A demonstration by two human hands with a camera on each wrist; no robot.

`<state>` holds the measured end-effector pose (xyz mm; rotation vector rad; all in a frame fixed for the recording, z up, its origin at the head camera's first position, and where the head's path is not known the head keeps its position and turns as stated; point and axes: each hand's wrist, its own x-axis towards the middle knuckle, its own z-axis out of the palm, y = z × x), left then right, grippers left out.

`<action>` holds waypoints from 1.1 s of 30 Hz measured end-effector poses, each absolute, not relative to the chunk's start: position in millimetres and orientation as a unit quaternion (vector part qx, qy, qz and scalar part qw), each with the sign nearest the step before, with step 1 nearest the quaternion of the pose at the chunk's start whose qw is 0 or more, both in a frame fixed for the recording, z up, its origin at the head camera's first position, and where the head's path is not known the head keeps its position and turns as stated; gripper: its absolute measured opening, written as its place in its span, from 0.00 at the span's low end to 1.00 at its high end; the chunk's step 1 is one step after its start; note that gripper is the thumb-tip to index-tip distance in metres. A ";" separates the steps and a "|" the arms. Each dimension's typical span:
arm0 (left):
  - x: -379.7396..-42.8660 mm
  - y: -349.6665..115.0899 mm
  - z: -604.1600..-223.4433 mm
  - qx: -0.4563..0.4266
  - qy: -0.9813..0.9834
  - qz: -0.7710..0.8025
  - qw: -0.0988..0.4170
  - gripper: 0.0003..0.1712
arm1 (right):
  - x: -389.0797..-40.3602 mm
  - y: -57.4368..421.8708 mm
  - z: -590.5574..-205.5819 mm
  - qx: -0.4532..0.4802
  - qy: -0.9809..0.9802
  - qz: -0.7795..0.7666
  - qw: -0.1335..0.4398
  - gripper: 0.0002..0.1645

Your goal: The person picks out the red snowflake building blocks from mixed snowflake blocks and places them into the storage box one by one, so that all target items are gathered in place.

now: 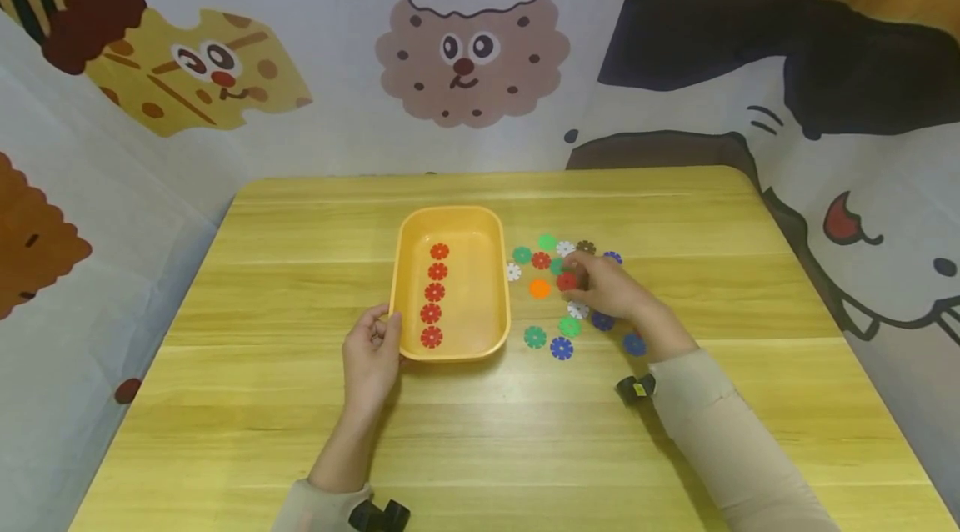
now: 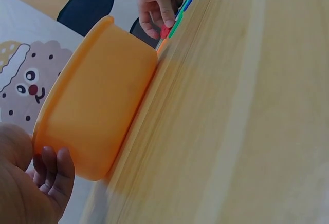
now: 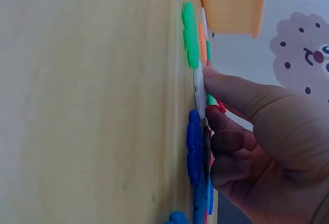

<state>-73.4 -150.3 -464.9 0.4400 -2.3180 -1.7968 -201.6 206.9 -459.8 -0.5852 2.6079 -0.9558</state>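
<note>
One wooden tabletop [image 1: 480,440] spans my head view. On it sits the yellow tray [image 1: 474,290], long axis running away from the person; the left hand [image 1: 372,357] grips its near left corner. Right of the tray, the right hand [image 1: 611,286] is nearer the loose pieces. Inside, along the tray's left wall, I see a row of five red discs [image 1: 434,292]. Right of the tray is another, the single red disc [image 1: 567,282], which I judge pinched between thumb and fingertip, those fingers parted only by its width. An orange disc [image 1: 539,288] and the tray's right wall stand between it and the row.
</note>
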 end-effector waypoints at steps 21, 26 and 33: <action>-73.3 -150.1 -466.0 0.161 -0.782 -0.596 0.080 0.19 | -207.1 185.9 -451.6 -0.213 0.903 -0.367 0.072 0.25; -73.5 -150.1 -467.0 0.161 -0.783 -0.595 0.081 0.19 | -210.1 170.1 -445.4 -0.202 0.899 -0.384 0.050 0.22; -73.5 -150.5 -467.4 0.157 -0.785 -0.593 0.081 0.18 | -213.8 147.1 -434.2 -0.206 0.890 -0.405 0.044 0.30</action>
